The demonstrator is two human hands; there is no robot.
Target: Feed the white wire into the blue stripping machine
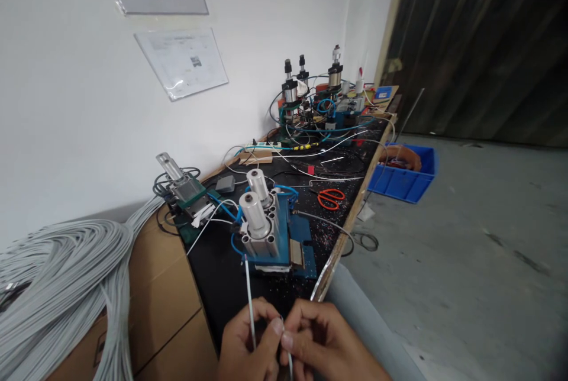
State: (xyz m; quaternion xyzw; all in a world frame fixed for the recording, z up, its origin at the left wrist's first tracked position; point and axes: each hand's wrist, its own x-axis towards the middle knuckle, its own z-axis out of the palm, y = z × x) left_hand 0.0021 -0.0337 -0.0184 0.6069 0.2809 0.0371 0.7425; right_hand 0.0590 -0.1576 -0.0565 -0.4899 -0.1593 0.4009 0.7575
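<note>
The grey wire point(249, 292) stood pinched in the left hand point(244, 342), its grip closed on it. The right hand point(326, 342) pinched the wire too, just before the blue press point(275, 233) on the counter point(222, 274).

The thin wire point(249, 292) pinched in the left hand point(244, 345) and right hand point(323, 345) has a smooth, pale grey plastic skin, like the big coil of wires point(57, 274) lying on matt brown cardboard boxes point(164, 292). The two cylinders point(255, 212) on the blue machine point(306, 239) are brushed, lightly shiny metal; its base looks painted. The bench point(222, 274) top is matt black, speckled with bits, with a raw wooden edge. The scissors point(331, 196) have glossy orange plastic handles. The crate point(402, 183) is smooth blue plastic. The floor point(465, 239) is rough grey concrete.
</note>
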